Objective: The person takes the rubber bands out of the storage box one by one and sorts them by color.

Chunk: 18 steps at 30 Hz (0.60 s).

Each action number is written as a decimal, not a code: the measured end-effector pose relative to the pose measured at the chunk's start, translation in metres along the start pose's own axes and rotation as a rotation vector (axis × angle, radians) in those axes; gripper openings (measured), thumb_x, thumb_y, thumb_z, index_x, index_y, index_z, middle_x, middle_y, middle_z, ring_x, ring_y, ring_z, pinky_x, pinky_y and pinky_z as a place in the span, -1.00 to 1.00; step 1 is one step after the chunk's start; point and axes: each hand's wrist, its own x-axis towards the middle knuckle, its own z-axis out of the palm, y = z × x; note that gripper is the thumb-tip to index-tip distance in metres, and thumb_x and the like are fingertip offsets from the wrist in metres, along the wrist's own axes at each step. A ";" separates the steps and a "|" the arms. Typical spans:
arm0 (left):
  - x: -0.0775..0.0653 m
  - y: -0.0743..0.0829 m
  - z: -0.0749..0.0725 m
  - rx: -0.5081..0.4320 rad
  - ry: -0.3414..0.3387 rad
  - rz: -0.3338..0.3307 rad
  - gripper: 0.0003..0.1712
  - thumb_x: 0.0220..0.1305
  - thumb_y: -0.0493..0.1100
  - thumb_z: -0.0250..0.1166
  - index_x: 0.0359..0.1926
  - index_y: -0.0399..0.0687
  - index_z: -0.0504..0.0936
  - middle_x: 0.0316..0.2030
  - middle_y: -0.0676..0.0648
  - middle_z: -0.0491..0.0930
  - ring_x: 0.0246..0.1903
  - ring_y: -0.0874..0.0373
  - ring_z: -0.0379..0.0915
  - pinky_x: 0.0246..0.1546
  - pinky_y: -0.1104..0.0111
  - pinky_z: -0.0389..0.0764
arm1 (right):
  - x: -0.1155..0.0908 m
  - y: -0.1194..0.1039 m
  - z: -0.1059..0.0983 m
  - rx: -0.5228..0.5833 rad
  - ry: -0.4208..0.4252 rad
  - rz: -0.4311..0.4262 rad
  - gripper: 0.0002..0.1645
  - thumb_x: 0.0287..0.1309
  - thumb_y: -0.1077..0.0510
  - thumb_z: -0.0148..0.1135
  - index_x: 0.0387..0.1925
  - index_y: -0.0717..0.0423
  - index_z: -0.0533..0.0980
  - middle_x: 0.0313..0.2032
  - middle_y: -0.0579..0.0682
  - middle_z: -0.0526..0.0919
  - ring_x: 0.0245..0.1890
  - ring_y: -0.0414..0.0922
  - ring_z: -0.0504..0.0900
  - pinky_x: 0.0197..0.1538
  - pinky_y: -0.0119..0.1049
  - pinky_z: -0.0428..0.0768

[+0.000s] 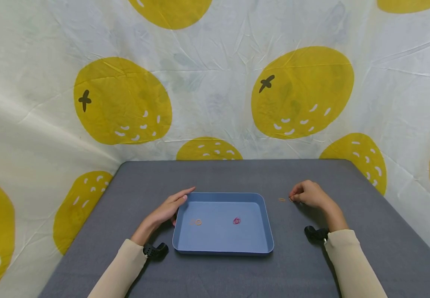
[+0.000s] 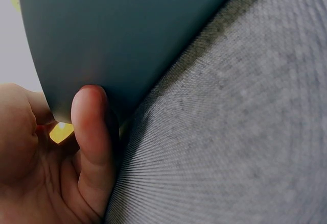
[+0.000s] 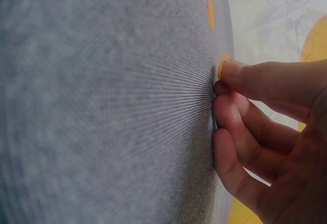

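Note:
A blue rectangular tray [image 1: 222, 244] lies on the grey table. My left hand [image 1: 166, 210] grips its far left corner; in the left wrist view a fingertip [image 2: 92, 99] rests on the outer wall. Right of the tray, my right hand [image 1: 310, 194] pinches a small orange rubber band [image 3: 221, 70] between thumb and finger, down at the table surface. Just left of that hand lies another orange rubber band [image 1: 281, 199]. Inside the tray are a pale orange rubber band [image 1: 198, 222] on the left and reddish-pink rubber bands [image 1: 236, 221] right of the middle.
The grey cloth-covered table [image 1: 222, 277] spreads around the tray. Behind it hangs a white curtain [image 1: 211, 99] printed with yellow fruit. Black wrist devices [image 1: 156, 251] are strapped on both wrists, close above the tabletop.

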 end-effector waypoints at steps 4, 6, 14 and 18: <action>0.000 0.000 0.000 0.000 0.002 -0.005 -0.44 0.71 0.05 -0.15 0.62 0.29 0.16 0.58 -0.21 0.14 -0.73 0.11 0.46 -0.68 0.25 0.60 | 0.000 -0.001 0.000 -0.005 -0.001 0.000 -0.91 0.19 0.24 0.37 -0.35 0.16 0.76 -0.46 -0.07 0.76 -0.48 -0.24 0.51 -0.40 -0.35 0.47; 0.001 -0.001 0.000 -0.002 -0.001 -0.003 -0.43 0.71 0.05 -0.15 0.63 0.27 0.16 0.58 -0.23 0.13 -0.73 0.12 0.45 -0.69 0.26 0.60 | 0.000 -0.001 -0.001 -0.002 -0.003 0.000 -0.90 0.20 0.24 0.37 -0.34 0.16 0.77 -0.45 -0.07 0.76 -0.47 -0.22 0.52 -0.39 -0.35 0.47; 0.001 -0.001 -0.001 0.001 -0.006 -0.004 -0.42 0.71 0.04 -0.16 0.63 0.22 0.15 0.60 -0.24 0.09 -0.71 0.11 0.48 -0.70 0.24 0.61 | 0.001 -0.001 0.000 -0.011 -0.009 0.005 -0.91 0.18 0.27 0.36 -0.35 0.16 0.76 -0.43 -0.07 0.76 -0.44 -0.19 0.52 -0.37 -0.31 0.48; 0.001 0.000 -0.001 0.005 -0.004 -0.004 -0.43 0.71 0.04 -0.17 0.63 0.23 0.15 0.60 -0.25 0.09 -0.73 0.12 0.45 -0.70 0.25 0.60 | 0.002 -0.002 0.000 -0.017 -0.017 0.016 -0.92 0.17 0.27 0.36 -0.35 0.16 0.75 -0.42 -0.06 0.75 -0.44 -0.18 0.51 -0.36 -0.29 0.49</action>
